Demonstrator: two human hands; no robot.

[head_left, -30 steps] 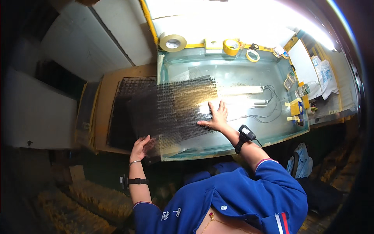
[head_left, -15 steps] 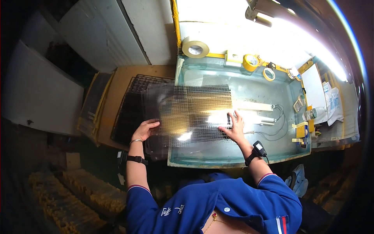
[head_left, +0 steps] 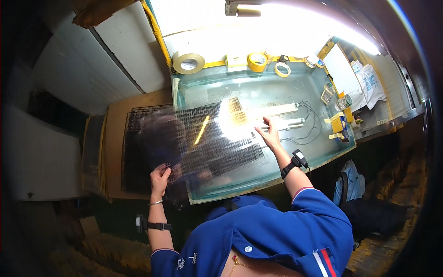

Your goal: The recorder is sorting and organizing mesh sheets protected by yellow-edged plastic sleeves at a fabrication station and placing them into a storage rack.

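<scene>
A thin, see-through film sheet with a dark grid of small printed marks lies over the left part of a glass-topped light table. Its left part reaches past the table's edge and is blurred. My left hand pinches the sheet near its lower left edge, thumb and fingers closed. At the sheet's right edge is my right hand, thumb and forefinger apart; whether the fingertips touch the film cannot be made out. Strong glare covers the sheet near this hand. White tube lamps with dark wires show beneath the glass.
Along the table's back edge stand a large tape roll, a yellow tape roll and a smaller ring of tape. Yellow blocks and a white plastic bag are on the right. A dark wire rack lies on a brown board at left.
The view has shifted, and the table appears tilted and further left. The sheet's bright glare has moved to its right part. My right hand's fingers now stand at the sheet's right edge.
</scene>
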